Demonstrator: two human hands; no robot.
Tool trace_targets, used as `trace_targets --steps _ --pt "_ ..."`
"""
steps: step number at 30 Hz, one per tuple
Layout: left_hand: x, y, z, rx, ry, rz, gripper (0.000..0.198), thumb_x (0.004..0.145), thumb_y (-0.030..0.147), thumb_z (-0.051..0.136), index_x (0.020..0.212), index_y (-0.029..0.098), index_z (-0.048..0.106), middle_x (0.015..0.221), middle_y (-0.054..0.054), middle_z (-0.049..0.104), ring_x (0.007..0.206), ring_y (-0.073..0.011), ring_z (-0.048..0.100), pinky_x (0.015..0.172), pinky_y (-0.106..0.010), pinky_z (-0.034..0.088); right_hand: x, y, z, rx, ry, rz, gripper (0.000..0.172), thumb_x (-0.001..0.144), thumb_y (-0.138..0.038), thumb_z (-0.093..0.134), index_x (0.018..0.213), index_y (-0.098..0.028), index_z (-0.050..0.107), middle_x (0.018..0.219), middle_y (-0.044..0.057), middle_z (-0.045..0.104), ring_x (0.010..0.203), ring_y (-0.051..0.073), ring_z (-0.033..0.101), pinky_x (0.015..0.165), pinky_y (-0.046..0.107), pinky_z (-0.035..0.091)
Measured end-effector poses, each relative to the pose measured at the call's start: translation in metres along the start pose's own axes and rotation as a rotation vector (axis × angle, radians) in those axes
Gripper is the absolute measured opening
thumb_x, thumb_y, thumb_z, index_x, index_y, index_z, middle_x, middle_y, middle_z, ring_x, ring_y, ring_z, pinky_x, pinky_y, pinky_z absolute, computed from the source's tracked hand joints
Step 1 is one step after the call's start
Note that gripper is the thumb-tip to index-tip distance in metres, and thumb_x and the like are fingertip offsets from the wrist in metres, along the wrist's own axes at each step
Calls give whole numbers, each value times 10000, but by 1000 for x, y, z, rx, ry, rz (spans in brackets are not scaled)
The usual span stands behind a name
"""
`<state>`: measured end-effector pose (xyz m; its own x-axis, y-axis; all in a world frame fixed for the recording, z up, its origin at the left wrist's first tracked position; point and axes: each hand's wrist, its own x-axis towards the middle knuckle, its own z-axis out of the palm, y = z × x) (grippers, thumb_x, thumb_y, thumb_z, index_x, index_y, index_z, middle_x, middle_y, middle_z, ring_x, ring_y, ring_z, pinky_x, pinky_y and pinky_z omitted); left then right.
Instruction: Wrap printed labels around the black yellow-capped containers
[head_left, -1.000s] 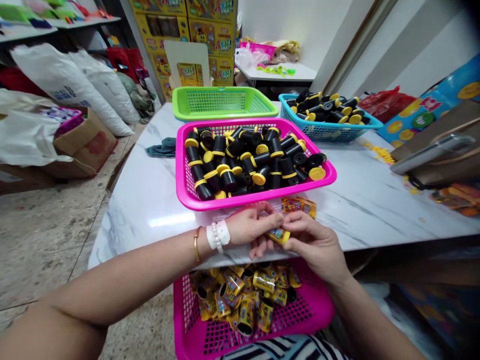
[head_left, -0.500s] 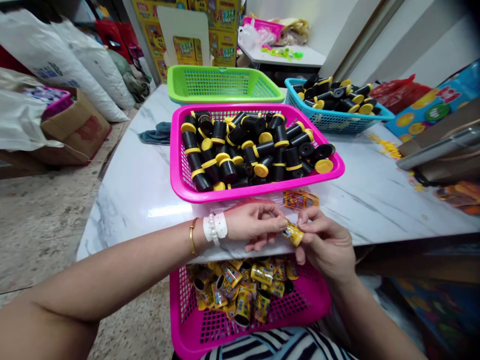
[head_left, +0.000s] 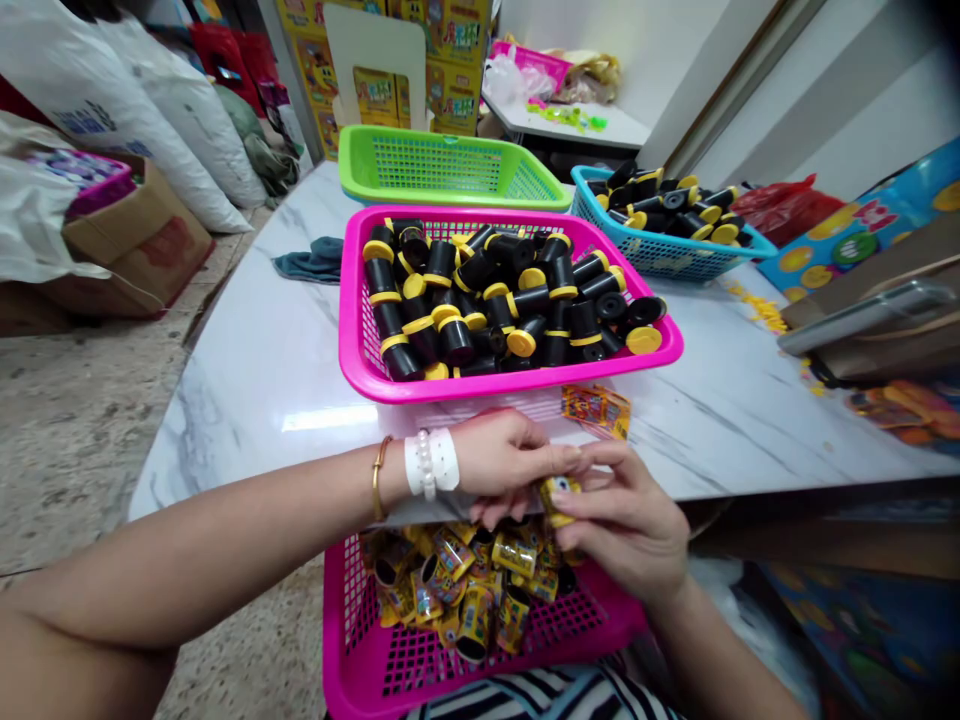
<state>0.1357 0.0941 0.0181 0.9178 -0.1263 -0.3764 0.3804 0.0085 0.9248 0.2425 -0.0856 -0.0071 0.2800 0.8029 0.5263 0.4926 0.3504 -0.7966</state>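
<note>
Between my two hands is a small canister in a yellow printed sleeve [head_left: 559, 498]. My right hand [head_left: 634, 520] pinches it from the right with thumb and fingers. On the other side, my left hand [head_left: 502, 462] closes on its upper end, thumb stretched over the top and the other fingers curled under. Part of the canister is hidden by the fingers. Beneath the hands, a lower pink basket [head_left: 349, 660] holds several yellow-sleeved canisters [head_left: 474, 622]. Just beyond the hands lie flat printed sleeves [head_left: 598, 408] on the marble-patterned table [head_left: 247, 350].
An upper pink basket [head_left: 450, 388] is full of black canisters with yellow lids [head_left: 455, 340]. Behind it stand a green basket [head_left: 352, 185] and a blue basket [head_left: 660, 250] of similar canisters. A dark cloth [head_left: 309, 262] lies left; a cardboard box [head_left: 862, 320] stands right.
Both hands have drawn closer together, and the canister has moved left and slightly down, tilting more upright. My right hand now covers more of it. The view has shifted a little.
</note>
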Motion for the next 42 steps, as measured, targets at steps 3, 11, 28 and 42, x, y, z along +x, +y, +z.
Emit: trace_targets --steps 3,11,28,42 --pt "-4 4 2 294 287 94 562 890 724 529 806 178 627 493 21 558 408 -126 499 422 -237 315 -13 -11 16 -79 -94 -2 443 809 -268 831 1227 -382 743 1074 39 619 738 147 702 640 275 639" --pt "0 5 -7 502 462 23 452 919 608 529 985 181 663 618 11 603 576 -171 542 548 -272 336 7 4 -14 -706 49 -57 243 953 -230 656 1170 -251 765 918 59 685 766 160 684 682 254 594" --pt "6 -8 -6 341 478 40 223 891 392 612 941 203 720 706 9 709 543 -141 576 569 -264 436 31 22 -30 -740 -204 -318 211 893 -134 719 1099 -150 766 778 52 643 689 156 593 609 277 499" --pt "1 -3 -3 174 683 216 463 952 594 519 916 185 733 691 -29 679 672 -190 614 647 -306 477 19 28 -68 -940 131 -103 204 924 -240 687 1089 -153 770 1013 132 727 950 261 672 863 424 552"
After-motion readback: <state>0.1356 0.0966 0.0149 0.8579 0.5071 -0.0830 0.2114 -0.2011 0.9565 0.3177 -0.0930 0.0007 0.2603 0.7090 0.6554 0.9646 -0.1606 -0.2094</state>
